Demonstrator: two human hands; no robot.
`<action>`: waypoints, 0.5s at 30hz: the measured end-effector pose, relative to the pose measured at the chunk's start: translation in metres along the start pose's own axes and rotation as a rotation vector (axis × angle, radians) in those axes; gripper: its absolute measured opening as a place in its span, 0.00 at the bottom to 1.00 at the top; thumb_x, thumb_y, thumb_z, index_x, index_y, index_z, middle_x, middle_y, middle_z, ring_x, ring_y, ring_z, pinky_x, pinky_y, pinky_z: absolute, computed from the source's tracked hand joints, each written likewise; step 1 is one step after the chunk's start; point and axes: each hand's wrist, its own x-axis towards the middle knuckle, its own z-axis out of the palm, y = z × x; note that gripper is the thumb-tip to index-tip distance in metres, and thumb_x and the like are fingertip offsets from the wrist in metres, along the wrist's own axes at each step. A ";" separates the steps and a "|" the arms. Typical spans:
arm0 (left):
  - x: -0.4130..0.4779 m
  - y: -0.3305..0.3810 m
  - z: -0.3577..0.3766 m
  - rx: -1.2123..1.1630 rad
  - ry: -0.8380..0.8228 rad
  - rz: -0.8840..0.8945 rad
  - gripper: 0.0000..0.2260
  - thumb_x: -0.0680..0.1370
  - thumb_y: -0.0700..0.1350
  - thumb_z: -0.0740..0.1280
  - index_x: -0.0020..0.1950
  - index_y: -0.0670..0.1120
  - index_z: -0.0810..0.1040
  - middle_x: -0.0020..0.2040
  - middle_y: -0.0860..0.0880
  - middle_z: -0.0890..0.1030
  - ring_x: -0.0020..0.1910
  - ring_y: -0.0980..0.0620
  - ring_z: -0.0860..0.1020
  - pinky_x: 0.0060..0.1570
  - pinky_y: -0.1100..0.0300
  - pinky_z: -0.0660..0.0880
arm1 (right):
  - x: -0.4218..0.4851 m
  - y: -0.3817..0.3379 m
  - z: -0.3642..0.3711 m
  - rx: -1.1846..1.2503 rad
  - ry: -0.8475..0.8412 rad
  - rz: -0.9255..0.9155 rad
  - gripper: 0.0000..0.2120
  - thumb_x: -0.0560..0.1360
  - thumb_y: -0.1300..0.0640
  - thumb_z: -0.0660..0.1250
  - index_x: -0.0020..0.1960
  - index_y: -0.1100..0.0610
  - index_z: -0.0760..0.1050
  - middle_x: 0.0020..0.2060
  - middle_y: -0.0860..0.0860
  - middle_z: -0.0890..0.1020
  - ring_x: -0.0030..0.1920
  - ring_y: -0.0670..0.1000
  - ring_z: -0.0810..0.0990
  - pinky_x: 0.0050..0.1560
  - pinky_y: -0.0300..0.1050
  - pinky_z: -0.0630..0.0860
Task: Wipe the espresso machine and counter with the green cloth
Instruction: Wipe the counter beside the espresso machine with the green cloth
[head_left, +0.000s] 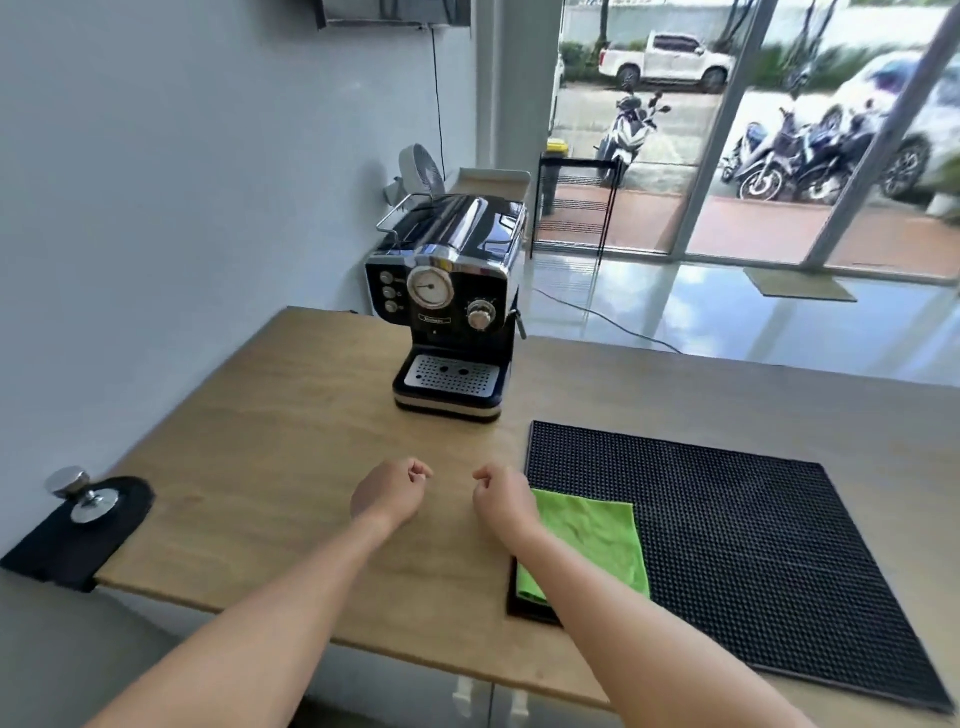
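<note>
Green cloth (592, 540) flat, long axis toward espresso machine (449, 301).

Glossy chrome-and-black espresso machine (451, 291), matt wooden counter (291, 467), seemingly microfibre green cloth (592, 540)

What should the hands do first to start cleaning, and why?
Probably the right hand should open and move a little to the right to pick up the green cloth. Both hands are curled and hold nothing, and the cloth lies flat on the black mat right beside that hand. The espresso machine cannot be wiped until the cloth is held.
</note>
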 end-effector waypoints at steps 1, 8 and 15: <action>0.002 -0.001 0.003 0.034 0.006 0.021 0.11 0.77 0.48 0.60 0.48 0.58 0.81 0.51 0.55 0.82 0.50 0.51 0.80 0.48 0.58 0.76 | -0.001 0.004 0.003 -0.070 0.010 -0.023 0.18 0.77 0.59 0.57 0.63 0.53 0.79 0.62 0.53 0.79 0.64 0.56 0.73 0.64 0.46 0.70; 0.018 -0.021 0.009 0.321 0.035 0.226 0.11 0.79 0.50 0.60 0.59 0.57 0.78 0.61 0.50 0.76 0.63 0.49 0.72 0.61 0.57 0.70 | -0.006 0.006 0.030 -0.326 0.039 -0.060 0.18 0.78 0.56 0.59 0.66 0.52 0.74 0.64 0.53 0.72 0.67 0.57 0.67 0.65 0.49 0.66; 0.021 -0.058 0.004 0.396 0.008 0.354 0.19 0.79 0.53 0.60 0.70 0.56 0.69 0.69 0.49 0.70 0.68 0.48 0.69 0.65 0.54 0.67 | -0.017 -0.010 0.063 -0.339 0.127 0.066 0.19 0.79 0.54 0.56 0.70 0.50 0.67 0.75 0.56 0.60 0.77 0.58 0.53 0.75 0.52 0.51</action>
